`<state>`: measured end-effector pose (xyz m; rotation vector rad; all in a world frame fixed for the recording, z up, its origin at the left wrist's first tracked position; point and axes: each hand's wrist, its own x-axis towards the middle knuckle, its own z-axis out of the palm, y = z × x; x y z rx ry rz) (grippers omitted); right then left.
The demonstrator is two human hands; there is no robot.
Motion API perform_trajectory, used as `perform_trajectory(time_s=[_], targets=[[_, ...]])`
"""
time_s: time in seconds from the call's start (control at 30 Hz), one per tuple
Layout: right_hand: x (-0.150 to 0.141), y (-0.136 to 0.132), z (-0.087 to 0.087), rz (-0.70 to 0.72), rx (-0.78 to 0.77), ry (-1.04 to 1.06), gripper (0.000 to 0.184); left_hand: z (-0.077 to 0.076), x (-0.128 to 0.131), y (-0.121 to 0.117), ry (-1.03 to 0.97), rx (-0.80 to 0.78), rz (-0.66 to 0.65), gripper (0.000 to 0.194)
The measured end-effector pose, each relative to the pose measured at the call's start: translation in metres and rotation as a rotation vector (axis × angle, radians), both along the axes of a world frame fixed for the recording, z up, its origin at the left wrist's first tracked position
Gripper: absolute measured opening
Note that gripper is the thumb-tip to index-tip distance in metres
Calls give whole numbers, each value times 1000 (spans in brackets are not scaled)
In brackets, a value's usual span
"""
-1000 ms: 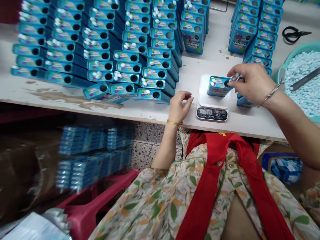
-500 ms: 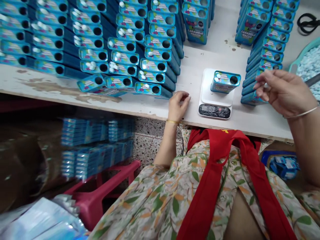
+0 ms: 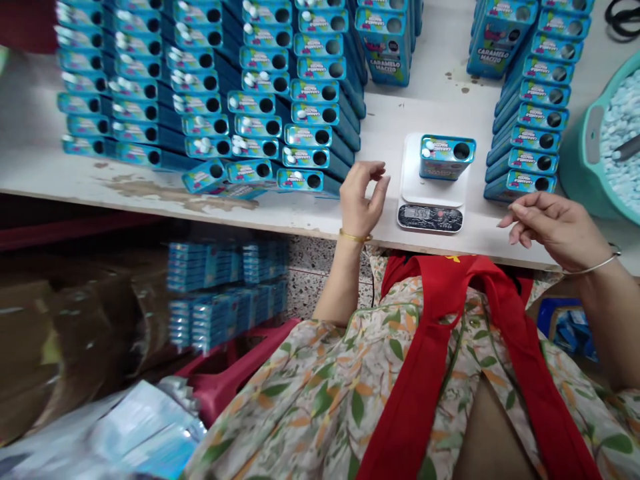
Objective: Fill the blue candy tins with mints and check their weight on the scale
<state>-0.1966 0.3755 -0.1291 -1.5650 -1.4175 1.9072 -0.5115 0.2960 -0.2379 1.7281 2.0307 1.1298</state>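
A blue candy tin (image 3: 447,168) stands upright on the white kitchen scale (image 3: 407,190). It has a round dark hole in its top and a small white candy lying beside its lettering. My left hand (image 3: 363,200) rests at the table edge left of the scale, holding nothing, with thumb and curled fingers apart. Over the front edge, right of the scale and below a row of tins (image 3: 531,182), hovers my right hand (image 3: 557,230). Its thumb lies against the bent fingers; whatever may be between them is hidden.
Many open blue tins (image 3: 303,180) stand in rows at left, several with white candies on top. A teal tub (image 3: 583,157) of pale candies with a scoop (image 3: 629,148) sits at right. Black scissors (image 3: 623,27) lie behind it. Packed tins (image 3: 210,313) and a red stool (image 3: 225,383) are below.
My right hand left the tin's hole, moving right and then toward the table's front edge. The scale's display digits have changed. My left hand stays beside the scale; the view has shifted slightly.
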Motion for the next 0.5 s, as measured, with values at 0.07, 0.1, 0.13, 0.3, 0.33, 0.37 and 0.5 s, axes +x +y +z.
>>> perform_trajectory(time_s=[0.07,0.1,0.13,0.3,0.33,0.37,0.5], targets=[[1,-4,-3,10,-4,7,37,8,4,5,44,16,-22,34],[2,-6,-4,8,-8,8,40,12,6,8,82,13,-38,37],[3,-8,-6,3,-13,10,42,16,8,11,128,3,-57,41],[7,-15,-15,0,-50,17,52,31,20,23,356,-30,-176,61],[7,-15,-16,5,-57,17,55,33,23,25,384,-26,-190,64],[8,-16,-17,9,-61,18,56,34,25,27,406,-22,-200,66],[9,-19,-22,6,-63,36,57,41,36,36,449,-33,-227,64]])
